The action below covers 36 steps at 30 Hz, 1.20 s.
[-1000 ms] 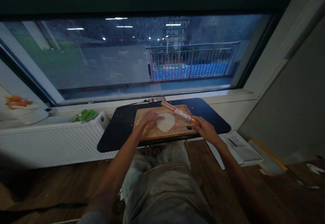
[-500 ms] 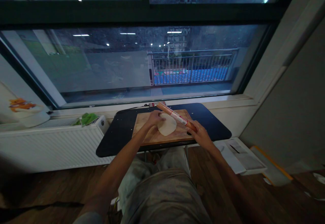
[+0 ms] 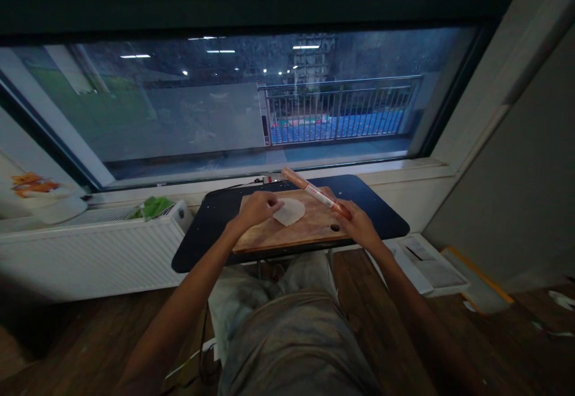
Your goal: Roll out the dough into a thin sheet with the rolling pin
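A thin, pale, roundish sheet of dough [image 3: 291,211] lies over a wooden cutting board [image 3: 305,235]. My left hand [image 3: 257,209] is closed at the dough's left edge, thumb and fingers pinching it. In my right hand [image 3: 358,226] is a wooden rolling pin [image 3: 309,190] with a printed wrapper on it. I grip it by its near right end, and it slants up and away to the left, raised above the board beyond the dough.
Under the board is a dark table [image 3: 197,241] with rounded corners, against the window sill. To the left stands a white radiator [image 3: 112,258] with a green leafy thing [image 3: 156,206] on top. An open white box [image 3: 426,264] lies low on the right.
My left hand has moved left, and the dough has shifted left with it. The rolling pin stays in my right hand, farther from the dough. The view has tilted down a little.
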Motion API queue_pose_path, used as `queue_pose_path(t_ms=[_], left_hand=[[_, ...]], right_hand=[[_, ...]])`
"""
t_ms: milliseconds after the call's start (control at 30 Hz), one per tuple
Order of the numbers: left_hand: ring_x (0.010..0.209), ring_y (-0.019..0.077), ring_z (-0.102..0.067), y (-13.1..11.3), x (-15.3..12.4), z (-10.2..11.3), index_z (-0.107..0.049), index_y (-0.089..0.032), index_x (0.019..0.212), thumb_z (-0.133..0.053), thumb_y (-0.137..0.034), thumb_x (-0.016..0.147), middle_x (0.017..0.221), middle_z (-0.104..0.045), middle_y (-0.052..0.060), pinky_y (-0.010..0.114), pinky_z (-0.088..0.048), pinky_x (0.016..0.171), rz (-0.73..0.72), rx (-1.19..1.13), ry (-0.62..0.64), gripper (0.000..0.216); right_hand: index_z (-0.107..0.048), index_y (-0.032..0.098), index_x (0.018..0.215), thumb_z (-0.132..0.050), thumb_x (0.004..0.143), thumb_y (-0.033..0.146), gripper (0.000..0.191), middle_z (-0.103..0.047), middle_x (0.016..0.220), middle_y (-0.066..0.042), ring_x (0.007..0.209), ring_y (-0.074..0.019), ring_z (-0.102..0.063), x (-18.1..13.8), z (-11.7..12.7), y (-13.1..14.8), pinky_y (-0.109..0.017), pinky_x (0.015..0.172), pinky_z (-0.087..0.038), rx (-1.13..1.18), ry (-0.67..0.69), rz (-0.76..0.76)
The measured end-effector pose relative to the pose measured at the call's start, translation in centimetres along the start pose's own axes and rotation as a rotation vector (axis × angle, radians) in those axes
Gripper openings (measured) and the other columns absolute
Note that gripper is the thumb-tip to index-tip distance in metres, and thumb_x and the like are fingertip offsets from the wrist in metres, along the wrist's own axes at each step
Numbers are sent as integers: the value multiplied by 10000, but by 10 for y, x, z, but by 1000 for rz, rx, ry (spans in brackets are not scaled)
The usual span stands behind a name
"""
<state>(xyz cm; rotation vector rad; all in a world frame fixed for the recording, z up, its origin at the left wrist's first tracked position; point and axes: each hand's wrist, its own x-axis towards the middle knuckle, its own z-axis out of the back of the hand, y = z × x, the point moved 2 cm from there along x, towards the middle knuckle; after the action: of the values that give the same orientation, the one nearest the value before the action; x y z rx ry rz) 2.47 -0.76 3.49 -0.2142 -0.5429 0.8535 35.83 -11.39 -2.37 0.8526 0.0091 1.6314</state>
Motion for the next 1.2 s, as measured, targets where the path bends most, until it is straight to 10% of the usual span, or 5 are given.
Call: queue_pose_path(t_ms=[167, 400, 700, 867, 1200], left_hand=[[1007, 268, -663, 23, 8, 15, -684, -229, 888, -518, -323, 1097, 979, -761, 101, 384, -510, 955, 169, 213, -441, 282], [1277, 307, -639, 26, 0, -38, -722, -175, 1214, -500, -220, 1092, 1313, -747, 182, 422, -464, 1127, 133, 362, 14, 257], [1318, 362, -619, 34, 24, -30, -715, -125, 1267, -400, -259, 1151, 1344, -750, 213, 485, -453, 1109, 196, 467, -118, 362], [1261, 358, -660, 10, -1, -31, -729, -169, 1321, -388, -318, 1171, 1294, -770, 185, 507, -492, 1097, 196, 464, 57, 401], [1647, 388, -455, 19, -18, -57, -536, -97, 1634, -340, -338, 1171, 1675, -590, 227, 597, -392, 1325, 252, 427, 62, 558]], right_hand=[[-655, 323, 1600, -644, 1068, 275, 534, -738, 1510, -91, 1352, -295, -712, 12, -18, 26, -412, 1137, -563, -239, 250, 75], [-592, 190, 1642, -584, 1150, 512, 588, -597, 1683, -181, 1595, -340, -498, 44, -58, 53, -534, 1308, -370, -352, 402, 241], [-649, 133, 1578, -298, 1213, 342, 548, -629, 1649, -205, 1603, -380, -468, 104, -92, 54, -609, 1317, -330, -506, 307, 176], [-535, 141, 1702, -345, 1186, 327, 581, -582, 1710, -171, 1632, -339, -480, 132, -120, 33, -546, 1338, -390, -489, 413, 188], [-259, 76, 1810, -398, 1107, 211, 729, -355, 1849, -179, 1758, -331, -240, 71, -89, 34, -591, 1413, -304, -453, 369, 354]])
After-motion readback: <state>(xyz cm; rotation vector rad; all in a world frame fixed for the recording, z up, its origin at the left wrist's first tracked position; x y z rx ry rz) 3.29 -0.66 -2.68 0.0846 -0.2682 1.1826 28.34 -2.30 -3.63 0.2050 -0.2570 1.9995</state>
